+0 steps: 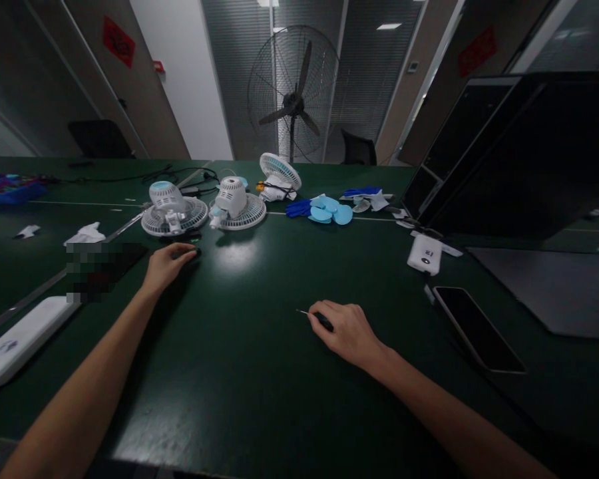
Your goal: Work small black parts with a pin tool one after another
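Observation:
My right hand (347,330) is closed around the black handle of a small screwdriver (324,322), its thin metal shaft pointing left above the green table (259,392). Farther left, my left hand (167,267) pinches a small dark piece (198,252) between thumb and fingertips; its kind is too small to tell. Just beyond that hand, a white fan head (167,199) lies with its grille down. A second fan head (231,199) rests beside it, also grille down. Behind them, a third fan (279,176) leans with its grille tilted up.
Light blue fan blades (331,210) lie by blue gloves (298,207) at the table's middle back. A phone (479,329), a white power bank (424,254) and a large black monitor (519,153) occupy the right. On the left are a long white device (27,339) and crumpled tissue (86,234).

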Motion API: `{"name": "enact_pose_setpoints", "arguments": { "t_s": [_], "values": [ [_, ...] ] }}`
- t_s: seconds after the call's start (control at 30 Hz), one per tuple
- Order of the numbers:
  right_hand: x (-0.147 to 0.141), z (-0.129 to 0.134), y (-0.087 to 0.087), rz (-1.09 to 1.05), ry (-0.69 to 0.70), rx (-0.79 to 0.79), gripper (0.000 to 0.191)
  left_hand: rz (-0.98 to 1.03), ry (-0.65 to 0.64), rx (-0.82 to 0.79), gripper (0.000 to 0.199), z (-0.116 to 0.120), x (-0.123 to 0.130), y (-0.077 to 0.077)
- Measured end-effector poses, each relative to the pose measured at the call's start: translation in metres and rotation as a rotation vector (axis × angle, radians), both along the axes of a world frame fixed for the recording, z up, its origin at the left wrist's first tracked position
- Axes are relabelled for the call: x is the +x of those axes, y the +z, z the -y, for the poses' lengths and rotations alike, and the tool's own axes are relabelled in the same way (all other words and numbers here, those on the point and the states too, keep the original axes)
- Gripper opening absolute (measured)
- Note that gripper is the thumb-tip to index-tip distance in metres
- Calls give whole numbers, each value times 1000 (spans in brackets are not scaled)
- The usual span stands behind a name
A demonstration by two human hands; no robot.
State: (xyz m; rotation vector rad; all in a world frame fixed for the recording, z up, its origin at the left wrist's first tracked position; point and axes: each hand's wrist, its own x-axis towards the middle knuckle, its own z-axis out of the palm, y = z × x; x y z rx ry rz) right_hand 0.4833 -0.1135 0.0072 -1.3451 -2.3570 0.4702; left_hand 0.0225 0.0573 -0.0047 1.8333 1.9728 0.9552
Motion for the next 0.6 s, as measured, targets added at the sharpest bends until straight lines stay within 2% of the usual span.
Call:
{"name": "enact_pose_setpoints", "arguments": {
  "t_s": [0.1, 0.23, 0.6],
  "values": [
    [-1, 0, 2, 10, -9, 7, 14, -6, -6, -4, 48, -1, 2, -4],
    [-1, 1, 3, 6, -20, 10, 13, -41, 47, 40, 46, -2, 1, -8],
    [-1, -1, 0, 0, 1, 27, 16, -31, 109, 60, 42, 1, 7, -7]
  ]
}}
